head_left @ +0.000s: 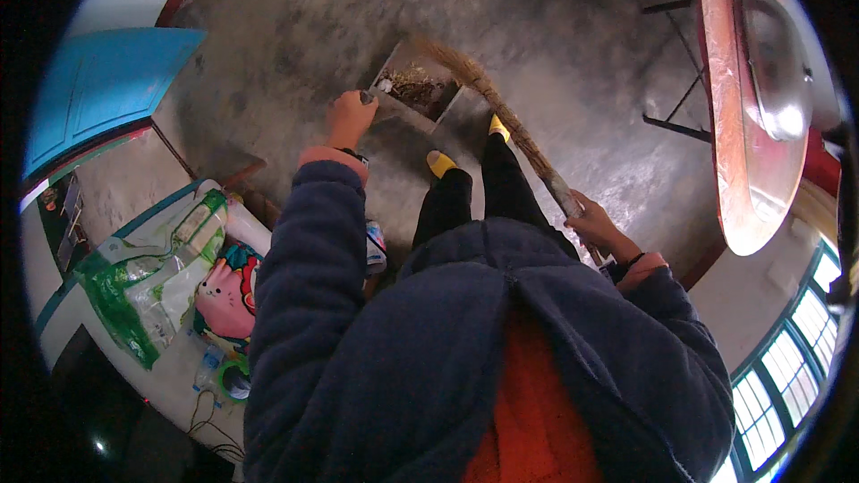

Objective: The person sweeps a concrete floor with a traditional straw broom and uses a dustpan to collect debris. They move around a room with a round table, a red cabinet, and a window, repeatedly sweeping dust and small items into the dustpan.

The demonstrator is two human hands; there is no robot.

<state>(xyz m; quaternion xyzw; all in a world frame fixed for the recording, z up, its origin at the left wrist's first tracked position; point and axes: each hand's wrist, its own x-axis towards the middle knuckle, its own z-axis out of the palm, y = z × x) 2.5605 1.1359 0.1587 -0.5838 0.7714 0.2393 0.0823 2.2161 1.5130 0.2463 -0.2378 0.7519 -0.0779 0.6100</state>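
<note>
My left hand [351, 118] is closed around the dark-ended handle of a box-shaped dustpan [417, 117], which I hold just over or on the floor; the gap beneath it is hard to judge. Inside lies a heap of brown and straw-coloured sweepings [413, 87] with a whitish scrap at one side. Down on my right, my right hand [594, 223] grips the stick end of a long straw broom [517, 131]. Its bristle end slants up to the left and reaches the dustpan's far right edge.
Bare grey concrete floor [295, 9] surrounds my yellow-tipped shoes [441, 164]. At right stands a red-topped table [727, 143] on thin metal legs, bearing a clear dome cover [774, 63]. Green-and-white plastic packaging [161, 277] and a pink bag [228, 300] lie at left, below a blue door [112, 89].
</note>
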